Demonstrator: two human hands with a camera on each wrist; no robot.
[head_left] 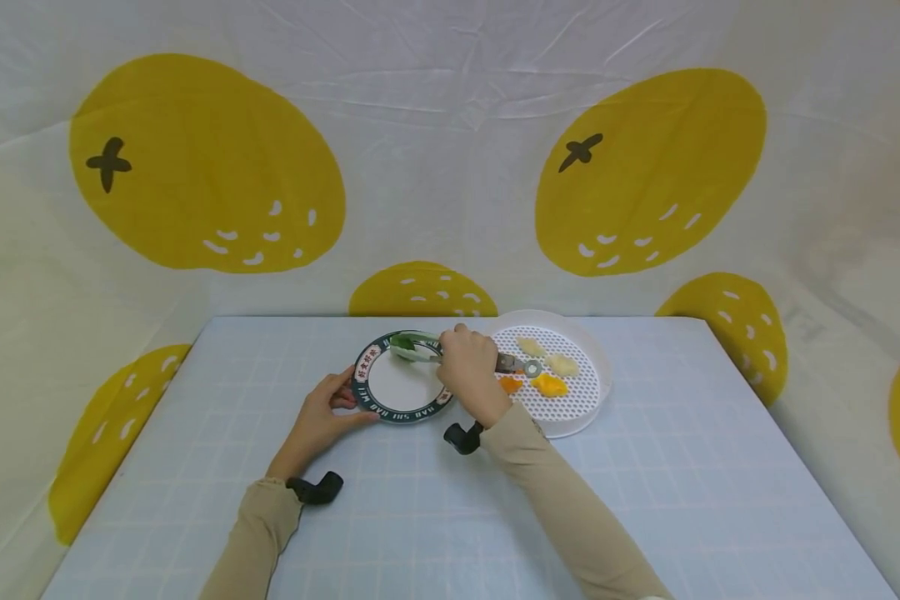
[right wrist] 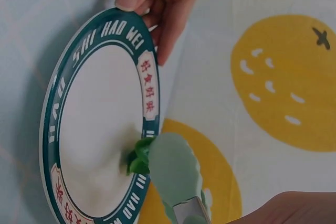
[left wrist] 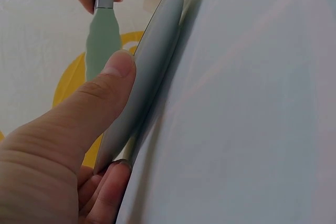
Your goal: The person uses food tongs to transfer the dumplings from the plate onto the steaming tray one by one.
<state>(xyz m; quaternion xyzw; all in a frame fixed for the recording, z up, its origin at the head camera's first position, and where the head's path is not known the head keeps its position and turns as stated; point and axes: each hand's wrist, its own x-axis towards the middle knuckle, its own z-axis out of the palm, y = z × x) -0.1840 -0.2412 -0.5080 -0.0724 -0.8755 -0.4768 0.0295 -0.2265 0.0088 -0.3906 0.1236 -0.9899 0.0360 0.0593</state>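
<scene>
A round plate (head_left: 363,377) with a dark green lettered rim lies on the table. My left hand (head_left: 342,400) pinches its near-left rim; in the left wrist view the thumb (left wrist: 118,74) lies on top of the plate's edge (left wrist: 155,72). My right hand (head_left: 461,360) grips tongs (head_left: 420,353) with pale green tips over the plate's far side. The tongs' tips (right wrist: 176,174) pinch a green leafy piece (right wrist: 138,159) just above the plate's white middle (right wrist: 100,129). Fingers of my left hand (right wrist: 163,9) curl over the rim.
A white perforated round tray (head_left: 598,368) sits right of the plate and holds pale yellow pieces (head_left: 562,364) and orange pieces (head_left: 549,384). The pale blue gridded table (head_left: 450,517) is backed by a white cloth printed with yellow oranges.
</scene>
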